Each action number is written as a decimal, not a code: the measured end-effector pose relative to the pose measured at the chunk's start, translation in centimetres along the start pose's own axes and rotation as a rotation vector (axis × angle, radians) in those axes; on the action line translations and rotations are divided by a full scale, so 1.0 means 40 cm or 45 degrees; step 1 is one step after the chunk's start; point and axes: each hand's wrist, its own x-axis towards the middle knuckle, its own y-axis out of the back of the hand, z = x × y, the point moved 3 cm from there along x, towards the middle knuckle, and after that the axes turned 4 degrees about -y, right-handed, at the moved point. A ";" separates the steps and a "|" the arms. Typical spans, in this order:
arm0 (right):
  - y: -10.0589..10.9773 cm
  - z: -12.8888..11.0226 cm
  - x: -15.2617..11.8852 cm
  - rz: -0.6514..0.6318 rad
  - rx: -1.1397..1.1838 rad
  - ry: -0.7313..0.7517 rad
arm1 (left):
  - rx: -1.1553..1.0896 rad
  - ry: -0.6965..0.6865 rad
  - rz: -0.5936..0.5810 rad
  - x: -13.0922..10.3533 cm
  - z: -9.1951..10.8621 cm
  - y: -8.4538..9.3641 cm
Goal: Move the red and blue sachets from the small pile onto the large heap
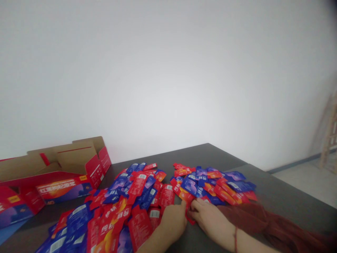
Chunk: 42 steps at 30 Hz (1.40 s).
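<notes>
My left hand (173, 220) is closed at the right edge of the larger sachet pile (116, 211); its curled fingers are mostly hidden, and its thumb side meets a red sachet. My right hand (210, 218) sits close beside it, thumb and fingers pinched on that red sachet (191, 220), which shows between the two hands. Just beyond them spreads a second pile of red and blue sachets (207, 184). Flat sachets with white barcodes and yellow-orange prints overlap in both piles. What lies inside the left fingers cannot be seen.
An opened red cardboard box (93, 168) with a brown inside stands at left, another printed box (15, 207) in front of it. Brown-red cloth (263, 221) lies on the dark table (295, 196) by my right forearm. A white wall (168, 88) rises behind.
</notes>
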 end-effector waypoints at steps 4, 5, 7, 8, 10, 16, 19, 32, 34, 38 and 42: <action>0.018 -0.021 -0.017 -0.056 0.051 0.062 | -0.039 0.010 0.007 -0.001 -0.001 -0.004; 0.024 -0.014 -0.022 -0.063 0.037 0.028 | -0.062 0.015 0.012 -0.002 -0.005 -0.005; 0.032 0.006 -0.027 -0.050 -0.013 -0.068 | -0.149 0.017 0.035 -0.003 -0.020 -0.010; 0.033 0.014 -0.027 -0.036 -0.040 -0.115 | -0.208 0.010 0.046 -0.003 -0.030 -0.013; 0.029 0.022 -0.023 -0.009 -0.081 -0.166 | -0.324 -0.029 0.070 -0.002 -0.053 -0.017; -0.011 -0.023 0.012 -0.018 -0.055 -0.035 | -0.475 -0.172 0.115 0.016 -0.085 -0.001; -0.020 -0.044 0.025 -0.030 0.049 0.055 | -0.476 -0.185 0.103 0.026 -0.081 0.009; 0.055 -0.017 -0.021 -0.155 0.481 0.391 | -0.615 -0.118 0.439 0.041 -0.029 -0.039; 0.059 -0.020 -0.025 -0.172 0.531 0.427 | -0.607 -0.096 0.374 0.045 -0.020 -0.035; 0.073 -0.013 -0.036 -0.233 0.673 0.451 | -0.592 0.032 0.154 0.043 -0.027 -0.029; 0.095 0.038 -0.029 -0.080 0.622 0.160 | -0.720 0.193 0.025 0.033 -0.046 -0.028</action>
